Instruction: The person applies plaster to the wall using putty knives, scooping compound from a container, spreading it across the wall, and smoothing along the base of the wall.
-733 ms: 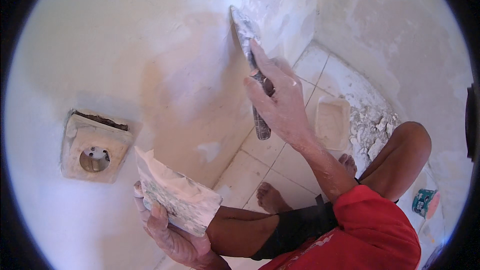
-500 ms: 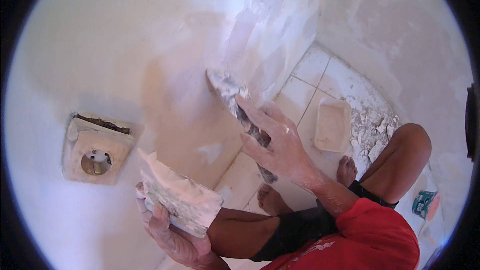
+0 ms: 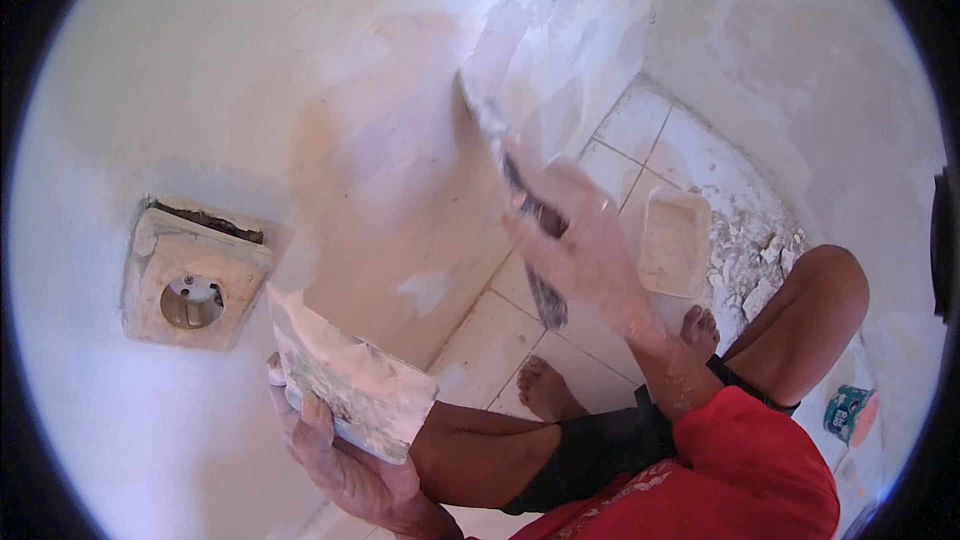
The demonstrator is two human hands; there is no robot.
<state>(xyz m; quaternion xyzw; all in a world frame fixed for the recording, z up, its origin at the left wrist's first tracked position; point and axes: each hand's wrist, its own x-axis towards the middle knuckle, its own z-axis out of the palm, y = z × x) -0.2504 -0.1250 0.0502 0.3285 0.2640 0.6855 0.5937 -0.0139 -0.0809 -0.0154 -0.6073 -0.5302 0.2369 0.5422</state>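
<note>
My right hand (image 3: pixel 575 240) grips the dark handle of a putty knife (image 3: pixel 492 128), its blade smeared with whitish filler. The blade's edge meets the wall (image 3: pixel 390 165), beside a freshly smoothed, paler patch; motion blurs the hand a little. Low on the left, my left hand (image 3: pixel 340 460) holds a flat, roughly rectangular plate (image 3: pixel 350 375) by its lower edge, thumb on top. Pinkish-white filler coats much of that plate. Both hands are dusty with filler.
A filler-smeared socket (image 3: pixel 192 290) tilts out from the left wall, a gap above it. On the tiled floor stand a shallow tray (image 3: pixel 675 242) of filler, crumbled plaster rubble (image 3: pixel 755 260) and a teal tub (image 3: pixel 850 413). My bent legs and bare feet are close by.
My right hand has swept the putty knife up and to the right along the wall. The plate in my left hand has shifted slightly down and left.
</note>
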